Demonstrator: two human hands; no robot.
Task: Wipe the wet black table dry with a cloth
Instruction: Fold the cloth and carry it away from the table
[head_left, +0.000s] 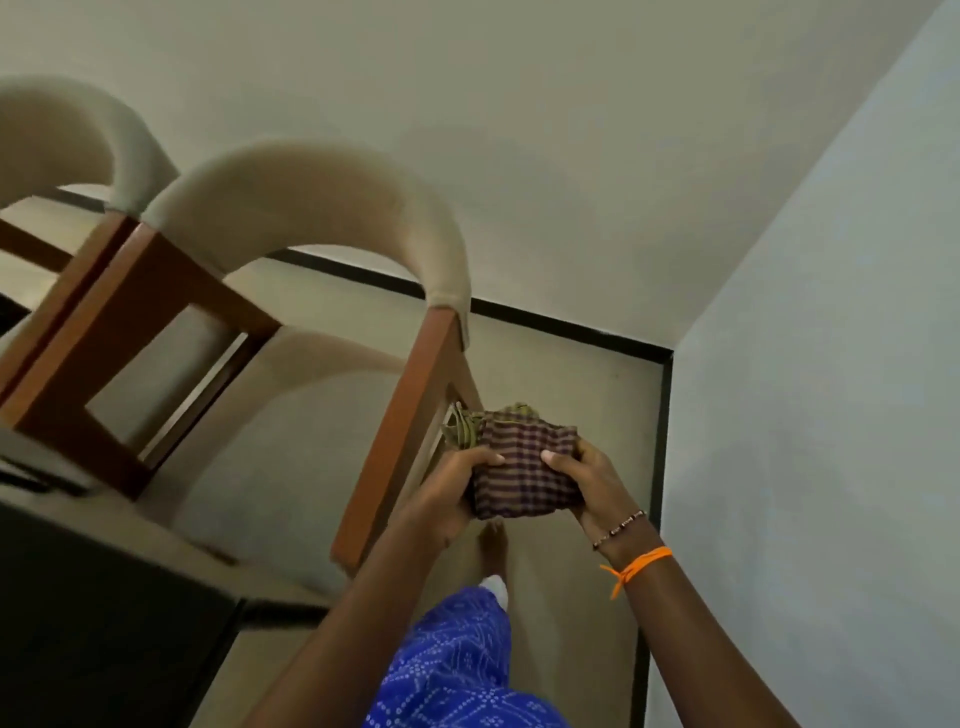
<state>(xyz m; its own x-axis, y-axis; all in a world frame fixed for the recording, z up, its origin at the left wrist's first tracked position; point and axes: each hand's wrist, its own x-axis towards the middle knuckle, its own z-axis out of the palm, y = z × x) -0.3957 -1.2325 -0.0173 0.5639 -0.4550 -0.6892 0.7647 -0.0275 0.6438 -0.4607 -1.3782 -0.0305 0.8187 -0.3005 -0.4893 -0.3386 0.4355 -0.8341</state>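
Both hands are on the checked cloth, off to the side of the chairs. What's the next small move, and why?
Probably turn left and carry the cloth over to the black table. The left hand and right hand hold it bunched above the floor beside the near chair, nowhere near the tabletop, which sits at the lower left. Both grips look secure, so no regrasp seems needed first.
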